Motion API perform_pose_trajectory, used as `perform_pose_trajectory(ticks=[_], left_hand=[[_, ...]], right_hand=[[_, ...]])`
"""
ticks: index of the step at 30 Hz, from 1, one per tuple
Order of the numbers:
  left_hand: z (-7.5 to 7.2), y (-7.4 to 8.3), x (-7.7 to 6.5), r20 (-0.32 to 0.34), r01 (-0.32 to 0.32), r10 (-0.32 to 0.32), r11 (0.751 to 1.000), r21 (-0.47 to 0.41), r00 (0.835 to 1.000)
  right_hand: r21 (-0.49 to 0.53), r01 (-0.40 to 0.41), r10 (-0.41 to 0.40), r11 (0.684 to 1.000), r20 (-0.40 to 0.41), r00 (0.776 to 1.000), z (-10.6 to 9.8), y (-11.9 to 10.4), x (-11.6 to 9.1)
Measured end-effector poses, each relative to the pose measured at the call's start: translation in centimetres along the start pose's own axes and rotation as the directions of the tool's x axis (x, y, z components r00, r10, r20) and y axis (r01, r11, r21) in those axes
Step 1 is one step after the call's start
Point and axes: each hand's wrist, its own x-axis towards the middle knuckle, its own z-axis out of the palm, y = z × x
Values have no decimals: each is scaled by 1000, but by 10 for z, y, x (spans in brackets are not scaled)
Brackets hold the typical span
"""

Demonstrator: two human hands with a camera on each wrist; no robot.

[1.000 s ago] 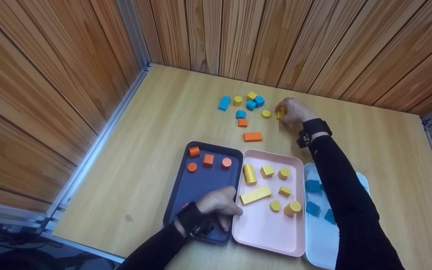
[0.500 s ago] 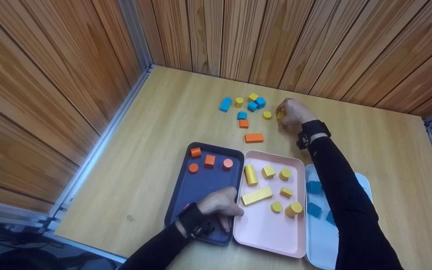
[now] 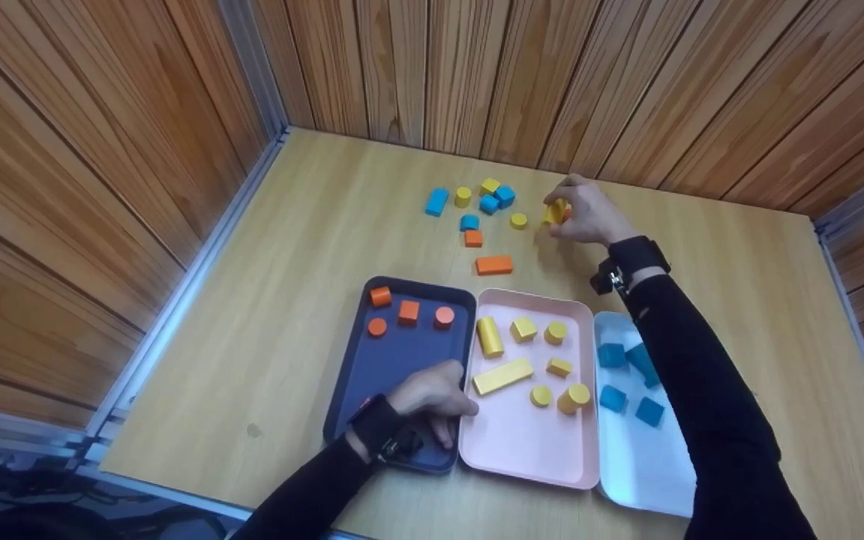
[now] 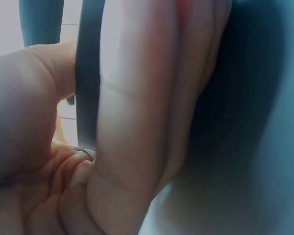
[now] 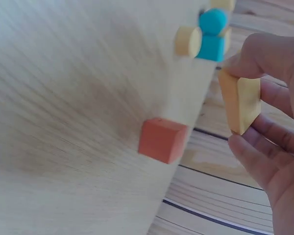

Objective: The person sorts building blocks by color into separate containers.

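Note:
In the head view my right hand (image 3: 588,214) pinches a yellow block (image 3: 554,211) between thumb and fingertips, over the far part of the table. The right wrist view shows this flat-sided yellow block (image 5: 241,100) raised above the tabletop, with an orange block (image 5: 161,140) standing near it. My left hand (image 3: 434,395) grips the right wall of the dark blue tray (image 3: 342,367), its thumb over the pink tray (image 3: 529,457). Up close in the left wrist view, the dark tray wall (image 4: 88,73) runs between the thumb and fingers.
Yellow, blue and orange blocks, including a long orange block (image 3: 493,265) and a blue block (image 3: 436,201), lie beyond the trays. Several blocks sit in each tray. The light blue tray (image 3: 638,472) is partly under my right arm. Wooden walls (image 3: 454,75) bound the table.
My right hand has lifted the yellow block off the table, and an orange block now shows behind it. The left hand keeps its hold on the tray. The head view has shifted slightly.

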Motion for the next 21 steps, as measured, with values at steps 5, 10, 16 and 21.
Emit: perform_pose_trajectory(ticks=[5, 10, 16, 21], left_hand=[[1, -1, 2, -2, 1, -1, 1000, 25, 1000], [-4, 0, 5, 12, 13, -13, 1000, 21, 1000], [-5, 0, 4, 18, -7, 7, 1000, 21, 1000], [1, -2, 1, 25, -30, 30, 1000, 4, 999]], right_hand=[[4, 96, -95, 995, -60, 994, -7, -18, -39], [-24, 198, -199, 980, -91, 976, -15, -41, -76], [-74, 271, -278, 960, -96, 956, -21, -72, -128], [-90, 308, -314, 947, -56, 948, -16, -104, -176]])
